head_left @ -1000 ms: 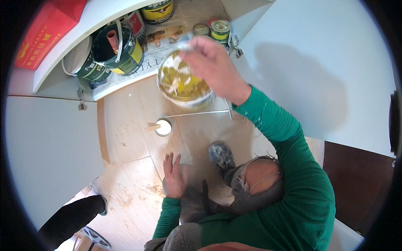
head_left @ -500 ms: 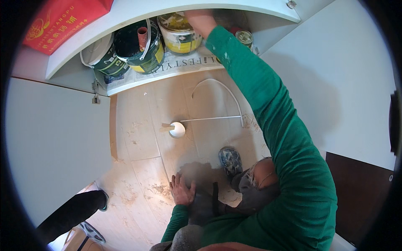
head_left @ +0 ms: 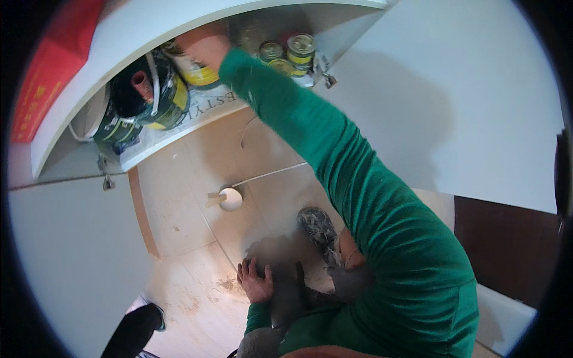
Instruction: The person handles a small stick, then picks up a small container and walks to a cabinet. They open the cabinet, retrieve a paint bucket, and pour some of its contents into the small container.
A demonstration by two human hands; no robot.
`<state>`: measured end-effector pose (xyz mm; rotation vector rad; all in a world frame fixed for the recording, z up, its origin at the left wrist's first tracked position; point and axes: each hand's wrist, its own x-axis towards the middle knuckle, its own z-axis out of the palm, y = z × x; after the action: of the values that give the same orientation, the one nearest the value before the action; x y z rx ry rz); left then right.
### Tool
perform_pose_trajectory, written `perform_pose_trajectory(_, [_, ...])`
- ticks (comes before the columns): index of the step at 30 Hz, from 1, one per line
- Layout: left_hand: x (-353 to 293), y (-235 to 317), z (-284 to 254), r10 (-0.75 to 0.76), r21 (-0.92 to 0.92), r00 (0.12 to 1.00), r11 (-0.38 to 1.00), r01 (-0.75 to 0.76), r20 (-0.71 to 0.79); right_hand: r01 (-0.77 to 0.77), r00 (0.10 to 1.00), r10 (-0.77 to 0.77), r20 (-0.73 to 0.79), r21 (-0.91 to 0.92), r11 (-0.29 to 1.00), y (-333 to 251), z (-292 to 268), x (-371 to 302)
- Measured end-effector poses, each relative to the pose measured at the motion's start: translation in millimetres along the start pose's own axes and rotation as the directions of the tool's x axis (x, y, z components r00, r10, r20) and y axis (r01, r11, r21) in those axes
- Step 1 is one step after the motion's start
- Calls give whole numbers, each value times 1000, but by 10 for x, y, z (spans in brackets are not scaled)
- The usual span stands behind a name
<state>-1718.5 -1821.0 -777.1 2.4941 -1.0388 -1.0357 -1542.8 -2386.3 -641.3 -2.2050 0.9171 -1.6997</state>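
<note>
My right hand (head_left: 206,45) reaches into the low white cupboard, over the top of a paint can (head_left: 202,75) with a yellow and white side. Its fingers are mostly hidden behind the hand and the cupboard's edge, so their grip does not show. Left of that can stands a dark paint bucket (head_left: 128,98) with a wire handle and a reddish tube (head_left: 142,85) sticking up in it. A lidded bucket (head_left: 92,113) is further left. Several small tins (head_left: 300,52) stand right of my right forearm. My left hand (head_left: 255,283) rests on my dark-clothed leg, fingers spread, holding nothing.
Open cupboard doors flank me, a left door (head_left: 71,238) and a right door (head_left: 471,113). Printed newspaper (head_left: 230,102) lines the shelf. A red bag (head_left: 57,71) sits on top. On the floor lie a white roll (head_left: 231,199) and a thin white strip (head_left: 271,173). A dark trouser leg (head_left: 131,331) shows lower left.
The view has turned, so the cupboard and cans sit further left. My right hand has stayed by the yellow and white can. Small tins show more fully. My left hand keeps its place.
</note>
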Motion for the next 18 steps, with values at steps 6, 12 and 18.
perform_pose_trajectory(6, [56,-159,73,136,-71,981,987,-147,-136,64,893,-117,434,136,989,370,-1299,-1233])
perform_pose_trajectory(12, [1086,461,-226,398,-128,864,883,-452,-309,303,843,3,538,-478,825,1459,-2007,-541])
perform_pose_trajectory(18, [2227,1512,-562,624,-36,673,722,-691,-397,409,594,297,748,-599,688,1606,-1797,-195])
